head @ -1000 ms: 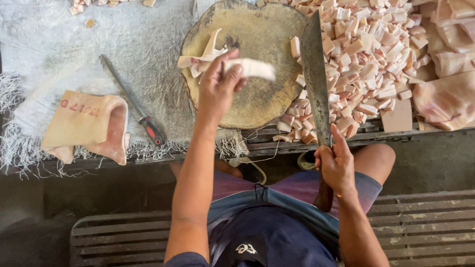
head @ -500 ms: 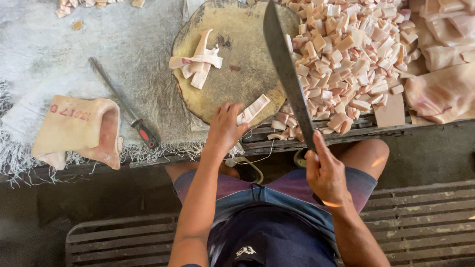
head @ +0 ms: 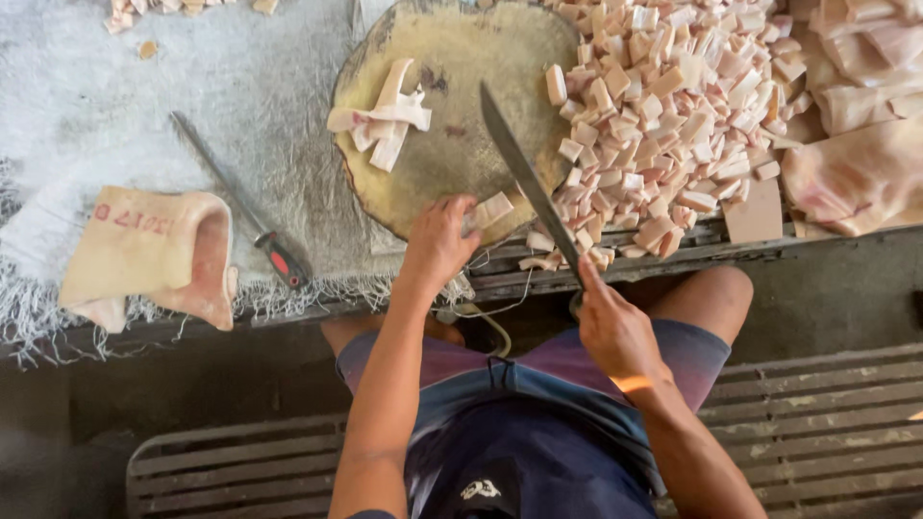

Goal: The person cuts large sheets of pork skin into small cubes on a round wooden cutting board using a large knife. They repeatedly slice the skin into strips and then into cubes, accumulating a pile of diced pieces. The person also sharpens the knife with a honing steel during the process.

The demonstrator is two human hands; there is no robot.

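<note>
Fingers of my left hand [head: 437,240] pinched a pale strip [head: 492,209] at mid-frame; my right hand [head: 615,332] clenched the long knife [head: 529,183].

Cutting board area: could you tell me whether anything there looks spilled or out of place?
Yes. A few cut cubes have strayed from the big heap onto the table's front slats, at the very edge beside the knife.

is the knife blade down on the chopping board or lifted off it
Cannot tell for sure. The right hand holds the long knife angled across the round chopping board; from overhead, any gap beneath the blade does not show.
</note>
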